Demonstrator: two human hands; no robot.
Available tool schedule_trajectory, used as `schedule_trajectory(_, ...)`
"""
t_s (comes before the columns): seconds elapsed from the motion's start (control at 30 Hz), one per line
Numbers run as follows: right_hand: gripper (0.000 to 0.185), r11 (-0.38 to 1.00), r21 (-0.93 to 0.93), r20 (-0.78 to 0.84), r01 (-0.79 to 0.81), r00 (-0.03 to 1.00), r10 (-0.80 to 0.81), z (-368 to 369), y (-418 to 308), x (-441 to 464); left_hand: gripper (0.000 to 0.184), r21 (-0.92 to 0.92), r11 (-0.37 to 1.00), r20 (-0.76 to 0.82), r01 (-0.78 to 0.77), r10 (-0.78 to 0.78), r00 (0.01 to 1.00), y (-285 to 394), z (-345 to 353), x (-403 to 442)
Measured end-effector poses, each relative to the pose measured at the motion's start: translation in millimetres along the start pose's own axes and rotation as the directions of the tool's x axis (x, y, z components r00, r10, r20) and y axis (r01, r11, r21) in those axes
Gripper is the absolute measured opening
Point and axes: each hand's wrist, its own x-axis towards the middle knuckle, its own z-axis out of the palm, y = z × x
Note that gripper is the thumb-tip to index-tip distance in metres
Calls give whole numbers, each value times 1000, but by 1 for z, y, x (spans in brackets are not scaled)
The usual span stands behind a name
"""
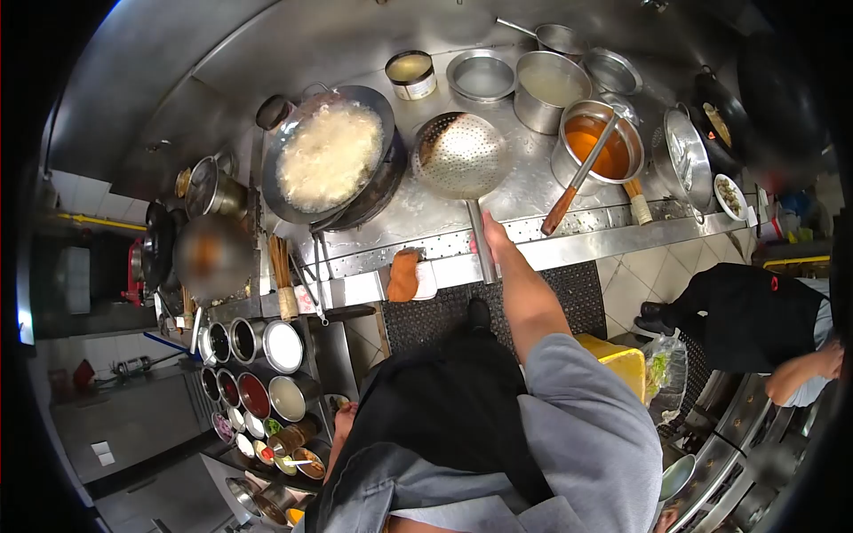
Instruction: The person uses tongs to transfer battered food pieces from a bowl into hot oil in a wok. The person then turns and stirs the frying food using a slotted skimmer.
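Note:
My right hand (492, 238) is wrapped round the handle of a large perforated skimmer (462, 158), whose round bowl is over the steel counter (426, 218). Left of the skimmer, a big wok (388, 120) holds pale, frothy, bubbling contents. My left hand (344, 419) hangs low at my side, near the tubs of sauces and chopped ingredients; its fingers are too small and partly hidden to read. An orange-brown cloth (403, 275) lies on the counter's front edge, between the wok and the skimmer handle.
A pot of orange liquid (569, 169) stands at right, with a wooden-handled ladle (577, 185) across it. Behind are a steel pot (533, 111), a metal basin (481, 75) and a tin (413, 87). Bamboo brushes (286, 302) lean at left. Another person (755, 311) stands far right.

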Motion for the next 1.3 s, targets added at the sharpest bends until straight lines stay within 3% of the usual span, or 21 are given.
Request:
schedule_trajectory(0.1, 47, 996, 79, -18, -51, 998, 53, -13, 11, 16, 23, 102, 995, -30, -4, 7, 1000, 45, 13, -11)
schedule_trajectory(0.17, 35, 977, -195, -188, 85, 975, -122, -21, 18, 24, 22, 267, 962, -54, -55, 72, 996, 85, 22, -20)
schedule_trajectory(0.23, 27, 807, -540, -201, 237, 895, -398, -26, 21, 21, 21, 428, 897, -82, -108, 158, 984, 128, 31, -28)
schedule_trajectory(0.3, 18, 729, -559, -187, 394, 797, -574, -41, 38, 30, 20, 300, 941, -116, -157, 200, 973, 155, 33, -26)
schedule_trajectory(0.37, 19, 719, -515, -186, 467, 758, -625, -55, 47, 18, 20, -198, 960, -95, -199, 184, 978, 153, 23, -4)
schedule_trajectory(0.43, 25, 824, -333, -204, 459, 818, -538, -51, 36, -33, 19, -247, 957, -124, -154, 127, 984, 172, -1, 15)
schedule_trajectory(0.47, 28, 814, -410, -112, 412, 863, -493, -61, 40, -33, 19, -120, 958, -184, -260, 236, 954, 186, -15, 24)
schedule_trajectory(0.5, 32, 791, -488, -29, 369, 899, -437, -71, 47, -31, 20, -158, 940, -194, -301, 269, 943, 218, -26, 21)
schedule_trajectory(0.53, 35, 817, -415, -14, 400, 895, -446, -62, 53, -46, 20, -103, 949, -242, -297, 265, 933, 233, -46, 29)
schedule_trajectory(0.63, 37, 992, -98, 136, 85, 988, -71, -25, 29, -138, 17, 291, 778, -404, -556, 627, 666, 264, -130, 65)
schedule_trajectory(0.77, 38, 978, -32, 95, 204, 975, -200, -25, 74, -106, 17, 252, 693, -581, -675, 666, 467, 316, -264, 90)
schedule_trajectory(0.87, 32, 938, 167, -159, 303, 948, -277, -2, 91, -94, 19, 597, 654, -619, -465, 744, 252, 320, -386, 145)
schedule_trajectory(0.97, 30, 911, -175, -575, 374, 712, -403, 7, 104, -100, 41, 573, 776, -712, -265, 631, 308, 336, -459, 184)
schedule_trajectory(1.0, 29, 762, -497, -536, 414, 544, -645, -37, 144, -47, 47, 563, 799, -715, -208, 598, 362, 341, -471, 195)
schedule_trajectory(1.03, 29, 735, -546, -517, 402, 529, -673, -60, 165, -42, 54, 553, 820, -718, -150, 560, 414, 345, -479, 207)
schedule_trajectory(1.07, 29, 704, -597, -494, 384, 515, -700, -79, 184, -47, 64, 434, 871, -700, -232, 488, 522, 347, -485, 223)
schedule_trajectory(1.13, 28, 596, -759, -457, 260, 439, -774, -89, 217, -102, 59, 66, 968, -576, -244, 236, 783, 362, -473, 226)
schedule_trajectory(1.17, 27, 626, -751, -489, 211, 459, -742, -105, 242, -122, 56, -97, 983, -443, -156, 98, 891, 399, -428, 168)
schedule_trajectory(1.23, 22, 906, -383, -642, 179, 654, -401, -142, 300, -161, 40, -336, 935, -262, -113, 22, 965, 393, -434, 200)
schedule_trajectory(1.27, 19, 989, -102, -667, 111, 729, -151, -137, 316, -203, 32, -403, 911, -182, -89, 16, 983, 388, -445, 229)
schedule_trajectory(1.3, 17, 963, 241, -517, 121, 856, 21, -188, 370, -203, 24, -466, 883, -103, -61, 15, 995, 382, -450, 255)
